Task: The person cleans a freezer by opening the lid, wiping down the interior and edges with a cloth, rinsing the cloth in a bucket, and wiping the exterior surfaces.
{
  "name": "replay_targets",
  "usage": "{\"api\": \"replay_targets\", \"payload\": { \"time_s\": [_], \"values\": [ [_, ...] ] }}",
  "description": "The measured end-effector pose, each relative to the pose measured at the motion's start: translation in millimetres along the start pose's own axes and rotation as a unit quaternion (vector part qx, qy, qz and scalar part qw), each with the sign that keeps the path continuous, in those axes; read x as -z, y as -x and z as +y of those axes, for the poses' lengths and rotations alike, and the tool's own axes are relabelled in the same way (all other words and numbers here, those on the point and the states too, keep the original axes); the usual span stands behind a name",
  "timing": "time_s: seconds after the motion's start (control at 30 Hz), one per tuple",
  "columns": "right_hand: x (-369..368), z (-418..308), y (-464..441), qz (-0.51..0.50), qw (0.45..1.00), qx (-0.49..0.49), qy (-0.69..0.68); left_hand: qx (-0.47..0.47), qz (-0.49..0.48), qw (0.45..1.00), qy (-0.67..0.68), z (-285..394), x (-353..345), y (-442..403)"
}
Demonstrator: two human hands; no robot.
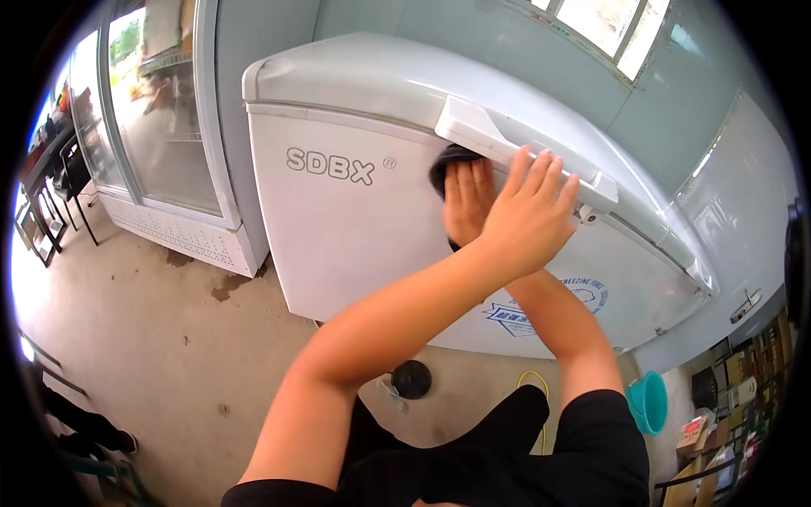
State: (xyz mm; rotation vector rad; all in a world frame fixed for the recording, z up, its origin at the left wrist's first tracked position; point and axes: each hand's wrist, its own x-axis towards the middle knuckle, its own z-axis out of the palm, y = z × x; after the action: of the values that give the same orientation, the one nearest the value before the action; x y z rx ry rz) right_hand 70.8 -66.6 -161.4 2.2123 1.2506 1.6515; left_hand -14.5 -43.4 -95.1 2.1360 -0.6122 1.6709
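A white chest freezer (363,228) with "SDBX" lettering fills the middle of the view, its lid (355,72) down. My arms cross in front of it. My left hand (532,207) is raised at the lid's handle (477,127), fingers stretched out and spread, with nothing in it. Lower and to its left, my right hand (469,203) presses a dark cloth (439,173) against the upper front panel, just under the handle. Part of the right hand and most of the cloth are hidden. A lock (588,215) sits right of my left hand.
A glass-door display fridge (169,127) stands to the left. On the floor are a black round object (411,379), a yellow cord (545,422) and a teal bucket (649,404). Shelves with boxes (743,380) are at right. A person's leg (93,422) shows at lower left.
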Motion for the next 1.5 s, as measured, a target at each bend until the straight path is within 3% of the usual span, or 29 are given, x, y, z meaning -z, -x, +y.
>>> {"api": "replay_targets", "payload": {
  "time_s": [0.07,0.1,0.17,0.23,0.27,0.3,0.37,0.5,0.57,0.67,0.73,0.83,0.97,1.03,1.27,1.37,1.5],
  "values": [
    [12.5,-4.3,-9.7,0.001,0.999,0.015,0.034,0.020,0.008,0.997,0.068,-7.6,38.2,33.2],
    [7.5,7.9,-2.2,0.000,0.999,0.028,-0.027,0.054,-0.064,0.992,0.094,-20.5,51.6,60.9],
    [26.1,27.7,3.6,-0.054,0.995,0.023,-0.085,0.138,-0.104,0.985,-0.011,-56.4,86.0,124.5],
    [23.1,47.9,33.0,0.006,0.999,0.031,-0.001,0.249,-0.079,0.957,-0.125,-114.6,119.4,193.7],
    [23.1,46.9,31.8,0.002,0.999,0.034,0.001,0.337,0.014,0.935,-0.113,-157.3,123.9,247.8],
    [20.9,45.0,28.5,0.002,0.999,0.040,-0.021,0.447,0.043,0.893,-0.030,-194.1,143.3,275.6],
    [19.3,29.2,11.6,-0.016,0.997,0.051,-0.062,0.547,0.141,0.825,-0.019,-269.2,159.5,327.3],
    [8.6,-6.3,-16.7,0.024,0.996,0.054,-0.065,0.564,0.166,0.806,0.069,-314.6,162.9,311.2],
    [8.5,2.0,-11.5,0.033,0.997,0.048,-0.048,0.603,0.147,0.760,0.192,-313.7,151.2,294.3],
    [23.3,38.9,23.5,-0.044,0.997,0.052,-0.046,0.646,0.111,0.662,0.363,-301.1,139.4,271.7],
    [16.7,44.0,34.1,-0.078,0.996,0.047,-0.006,0.632,0.140,0.676,0.352,-308.4,124.3,287.2],
    [6.9,1.9,5.1,-0.071,0.995,0.026,-0.064,0.611,0.170,0.709,0.310,-303.6,119.5,288.6],
    [-10.7,-61.4,-62.9,0.016,0.996,0.082,-0.030,0.569,0.179,0.742,0.307,-307.7,116.1,293.6],
    [-13.0,-90.6,-94.4,0.019,0.996,0.086,-0.021,0.568,0.164,0.732,0.338,-303.4,121.5,289.2],
    [-45.1,-165.1,-175.9,0.058,0.982,0.175,-0.052,0.538,0.154,0.789,0.255,-292.4,123.6,282.8],
    [-57.5,-190.2,-200.4,0.080,0.978,0.181,-0.061,0.561,0.132,0.795,0.189,-298.8,117.7,288.1],
    [-59.4,-180.4,-196.2,0.101,0.975,0.185,-0.064,0.557,0.154,0.785,0.222,-297.4,117.0,286.9]
  ]
}}
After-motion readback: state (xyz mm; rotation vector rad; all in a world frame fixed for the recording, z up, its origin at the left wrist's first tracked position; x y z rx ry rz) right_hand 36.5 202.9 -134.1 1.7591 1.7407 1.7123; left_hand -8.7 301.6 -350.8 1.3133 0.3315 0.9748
